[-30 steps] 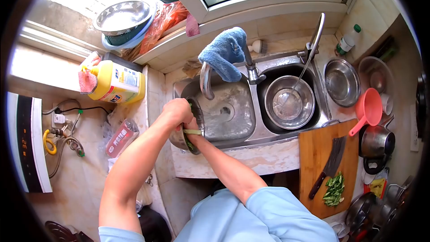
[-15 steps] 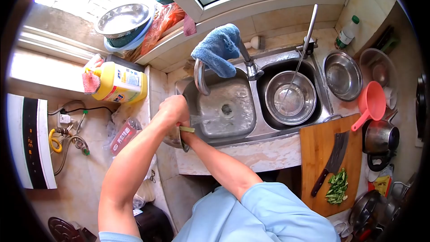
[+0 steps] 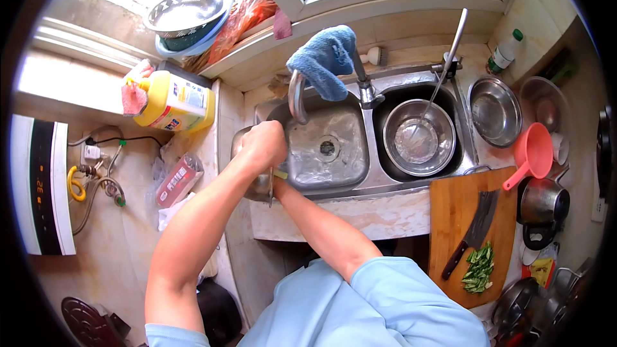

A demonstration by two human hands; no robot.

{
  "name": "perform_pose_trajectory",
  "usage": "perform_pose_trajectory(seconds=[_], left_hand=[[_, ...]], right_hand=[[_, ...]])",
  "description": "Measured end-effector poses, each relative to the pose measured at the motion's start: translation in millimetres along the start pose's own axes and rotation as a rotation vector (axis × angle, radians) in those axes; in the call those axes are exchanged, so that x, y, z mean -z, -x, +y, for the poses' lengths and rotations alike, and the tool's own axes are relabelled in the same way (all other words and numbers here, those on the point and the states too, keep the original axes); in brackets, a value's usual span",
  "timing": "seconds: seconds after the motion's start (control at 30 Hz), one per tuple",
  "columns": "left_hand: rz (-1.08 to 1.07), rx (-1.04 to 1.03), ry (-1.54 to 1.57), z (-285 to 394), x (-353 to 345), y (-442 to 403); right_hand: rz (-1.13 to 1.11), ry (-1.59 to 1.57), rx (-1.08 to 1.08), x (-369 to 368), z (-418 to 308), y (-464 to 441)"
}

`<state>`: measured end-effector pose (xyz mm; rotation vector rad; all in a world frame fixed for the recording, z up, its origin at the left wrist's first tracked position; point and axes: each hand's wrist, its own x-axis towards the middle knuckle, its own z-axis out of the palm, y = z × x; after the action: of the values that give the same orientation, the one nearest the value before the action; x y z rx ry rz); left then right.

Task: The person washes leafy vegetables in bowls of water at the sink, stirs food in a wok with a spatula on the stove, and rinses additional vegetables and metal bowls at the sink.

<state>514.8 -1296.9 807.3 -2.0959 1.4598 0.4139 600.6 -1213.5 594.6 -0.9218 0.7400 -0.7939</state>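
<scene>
A metal bowl [image 3: 258,187], tilted on its side, is at the left edge of the left sink basin [image 3: 326,178]. Over its mouth my left hand [image 3: 265,144] is closed, knuckles up. Its fingertips are turned away, so what they grip is hidden. My right forearm [image 3: 321,222] reaches to the bowl's lower right side. The fingers of my right hand are out of sight behind the bowl and my left arm. A short yellow-green strip [image 3: 281,174] shows between the two wrists; its kind is unclear.
A curved faucet [image 3: 296,97] draped with a blue cloth [image 3: 324,58] hangs over the basin. Another metal bowl [image 3: 419,154] is in the right basin. A cleaver [image 3: 479,222] and chopped greens [image 3: 479,268] lie on a cutting board [image 3: 443,209]. A yellow jug [image 3: 180,104] stands left.
My left hand has shifted up and right over the bowl, and more of the bowl shows beyond it. The whole view has shifted slightly.
</scene>
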Motion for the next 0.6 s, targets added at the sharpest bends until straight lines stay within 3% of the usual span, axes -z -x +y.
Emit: perform_pose_trajectory(seconds=[0.1,0.13,0.17,0.2,0.23,0.53,0.6], left_hand=[[0.021,-0.021,0.081,-13.7,-1.2,1.3],[0.101,-0.119,0.068,-15.4,10.6,21.0],[0.232,-0.113,0.055,-8.3,-30.5,-18.0],[0.209,-0.147,0.155,5.0,-34.2,-21.9],[0.228,-0.058,0.224,-3.3,-26.6,-6.1],[0.364,0.036,0.629,-17.1,-48.9,22.4],[0.495,0.040,0.828,-35.2,-76.5,26.4]], right_hand=[[0.000,0.095,0.018,9.8,-4.8,8.0],[-0.028,0.114,0.024,9.3,-10.8,18.2],[-0.038,0.130,0.024,20.7,-18.6,24.0],[-0.043,0.158,0.029,32.5,-22.3,25.5],[-0.060,0.164,0.028,36.1,-32.0,29.1],[-0.109,0.416,0.110,91.6,-89.8,36.7],[-0.162,0.524,0.146,98.6,-96.1,38.5]])
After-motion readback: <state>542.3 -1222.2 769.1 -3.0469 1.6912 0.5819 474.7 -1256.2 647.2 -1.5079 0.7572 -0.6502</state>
